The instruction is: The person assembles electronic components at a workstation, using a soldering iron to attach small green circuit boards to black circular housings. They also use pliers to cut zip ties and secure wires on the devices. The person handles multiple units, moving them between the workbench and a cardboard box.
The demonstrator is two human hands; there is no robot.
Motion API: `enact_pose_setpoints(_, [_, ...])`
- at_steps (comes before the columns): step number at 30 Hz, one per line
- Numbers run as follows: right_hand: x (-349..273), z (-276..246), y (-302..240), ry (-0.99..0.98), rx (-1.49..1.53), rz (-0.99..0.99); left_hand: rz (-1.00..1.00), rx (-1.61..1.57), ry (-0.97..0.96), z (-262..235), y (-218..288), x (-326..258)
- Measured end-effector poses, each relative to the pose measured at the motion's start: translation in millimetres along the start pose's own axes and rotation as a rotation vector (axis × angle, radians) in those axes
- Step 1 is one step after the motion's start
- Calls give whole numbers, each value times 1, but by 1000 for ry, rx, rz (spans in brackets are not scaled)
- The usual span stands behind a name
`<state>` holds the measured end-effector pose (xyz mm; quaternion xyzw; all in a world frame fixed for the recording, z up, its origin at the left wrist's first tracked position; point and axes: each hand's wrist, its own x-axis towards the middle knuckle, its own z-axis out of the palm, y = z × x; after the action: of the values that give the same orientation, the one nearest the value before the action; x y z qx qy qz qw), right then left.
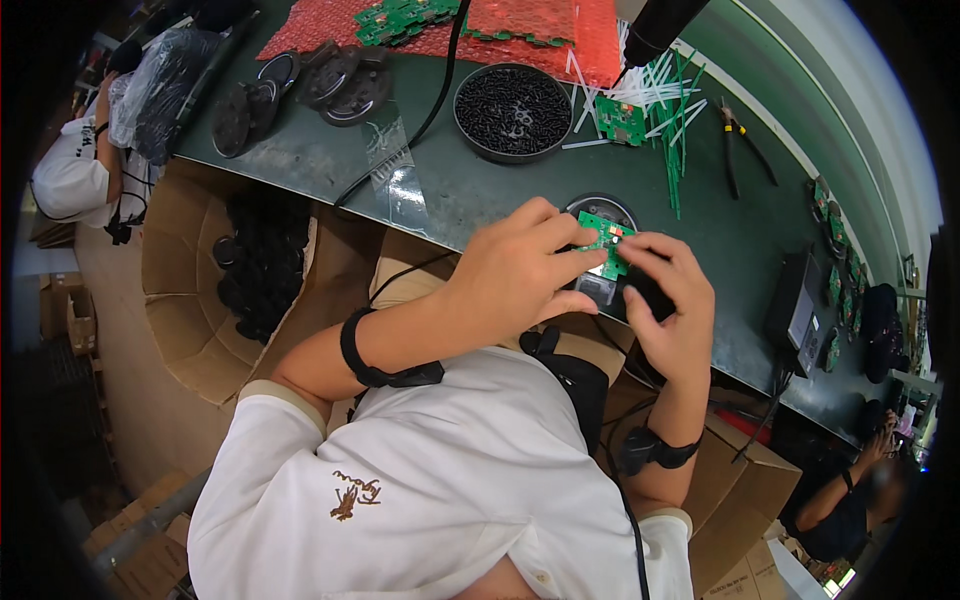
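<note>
1. The left hand (515,270) and right hand (672,300) both pinch a small green circuit board (603,236) over a round black housing (600,212) at the near edge of the desk (470,185).
2. A round black tray of screws (513,110) sits behind.
3. Red bubble wrap (545,30) lies at the far edge.
4. An open brown cardboard box (200,300) of black parts stands at the left.
</note>
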<state>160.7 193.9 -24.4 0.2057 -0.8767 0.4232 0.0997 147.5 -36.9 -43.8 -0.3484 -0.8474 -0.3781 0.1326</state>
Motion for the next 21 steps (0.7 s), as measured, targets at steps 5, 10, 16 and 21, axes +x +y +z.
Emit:
enact_pose_setpoints(5, [5, 11, -2, 74, -51, 48, 5, 0, -3, 1, 0, -1])
enact_pose_setpoints(10, [4, 11, 0, 68, -52, 38, -7, -8, 10, -2, 3, 0])
enact_pose_setpoints(16, [15, -5, -1, 98, -84, 20, -132, 98, 196, -45, -22, 26])
enact_pose_setpoints(21, [92, -23, 9, 263, 229, 132, -200, 413, 73, -54, -73, 65])
